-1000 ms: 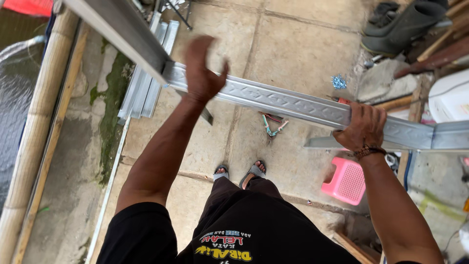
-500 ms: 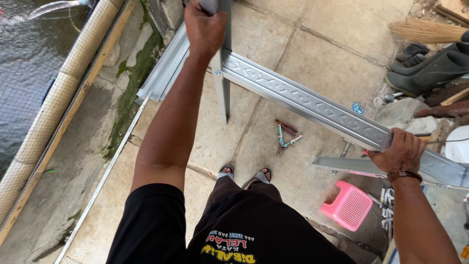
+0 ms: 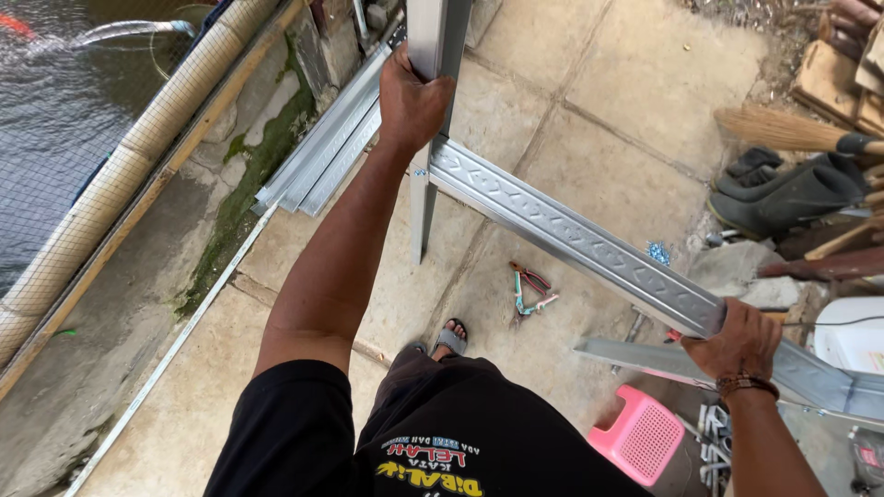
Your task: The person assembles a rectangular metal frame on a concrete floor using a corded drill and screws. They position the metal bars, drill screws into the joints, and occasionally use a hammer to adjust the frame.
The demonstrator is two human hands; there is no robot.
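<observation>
Lower right of frame: right hand [image 3: 737, 342] clamped around the long embossed metal rail [image 3: 571, 241], above the pink stool [image 3: 640, 433]. The rail runs diagonally up to frame centre, meeting an upright metal post [image 3: 433, 55]. Left hand [image 3: 412, 99] wrapped tight around that post at top centre. Risks, as I judge: sharp edges on bare palms; the rail's weight twisting free and dropping onto the sandalled foot [image 3: 449, 339] or snips [image 3: 529, 287]. Water [image 3: 64, 101] lies upper left.
</observation>
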